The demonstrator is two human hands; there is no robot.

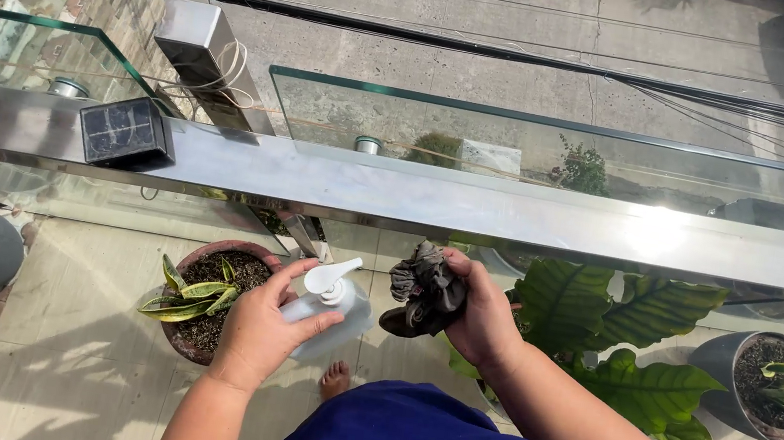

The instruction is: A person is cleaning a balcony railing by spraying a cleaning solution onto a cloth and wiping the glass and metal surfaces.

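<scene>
the left hand (262, 329) wraps a clear pump bottle (331, 315), fingers curled round its body and one resting by the white nozzle, which points toward the cloth. the right hand (480, 317) is closed tight on a bunched dark rag (423, 290), held up close to the spout. both sit just under the steel handrail (474, 209) and its glass panel (562, 152). potted plants (205, 301) crowd either side, leaving a narrow strip of tiled floor (72, 349).
</scene>
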